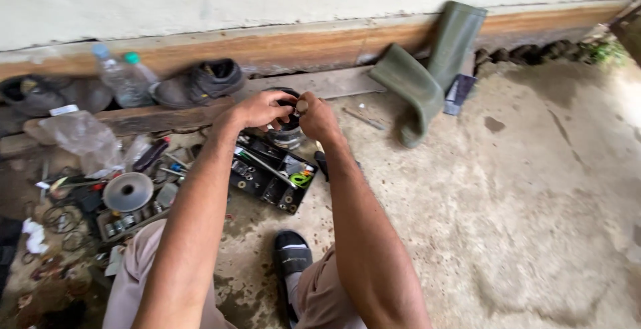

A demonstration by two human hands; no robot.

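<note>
1. Both hands met over a round black-and-metal part [288,120], which sat in front of the person, just past the black tool tray [267,175] and near a wooden plank at the foot of the wall.
2. The left hand [262,108] curled its fingers around the part's left rim, grasping it.
3. The right hand [316,116] pinched a small pale piece [302,106] between thumb and fingertips, right at the part's upper edge; what that piece was could not be told.
4. Judging by this, the work seemed to be mid-way: the part was in hand and something small was being fitted or turned on it, while the loose pieces around it lay untouched. How much remained could not be read from the view.
5. The part looked like a dark rubbery ring over a shiny metal body, rounded and compact.
6. The tray was shallow, rectangular and black, holding a long metal tool, small sockets and a bright green item.
7. To the left lay a dished metal disc [127,191], smooth and dull grey, among wire coils, rings and small hardware.
8. Crumpled clear plastic [83,136], 2 plastic bottles [123,78] and a worn dark shoe [200,82] sat along the plank.
9. A pair of olive rubber boots [431,68] slumped against the wall.
10. The concrete floor [521,202] was rough, stained and damp in patches.
</note>
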